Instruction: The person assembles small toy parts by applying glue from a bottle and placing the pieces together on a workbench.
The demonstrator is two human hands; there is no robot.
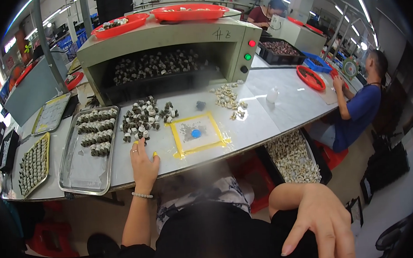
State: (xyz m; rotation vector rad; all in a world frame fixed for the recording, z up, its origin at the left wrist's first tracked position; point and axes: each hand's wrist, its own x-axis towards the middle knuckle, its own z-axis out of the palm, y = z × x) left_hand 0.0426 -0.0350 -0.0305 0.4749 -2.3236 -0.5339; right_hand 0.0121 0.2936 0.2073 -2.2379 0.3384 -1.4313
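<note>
My left hand [145, 166] rests on the table, thumb apart and fingers stretched. Its fingertips are at the near edge of a heap of small dark-and-white parts [144, 116], and I see nothing held. Something yellow covers the thumb tip. To its left, a metal tray [84, 172] carries several rows of the same kind of parts. On its right is a square outlined in yellow tape [200, 150], with a blue round piece [196, 133] inside. My right hand [323, 219] hangs close to me, off the table, fingers apart and nothing in them.
Behind the heap stands a greenish machine [163, 41] with more parts in its opening and red trays [190, 12] on top. Cream pieces [228, 97] and a small bottle [272, 95] lie right. A full bin [293, 157] sits below the edge; a seated co-worker [361, 105] works at right.
</note>
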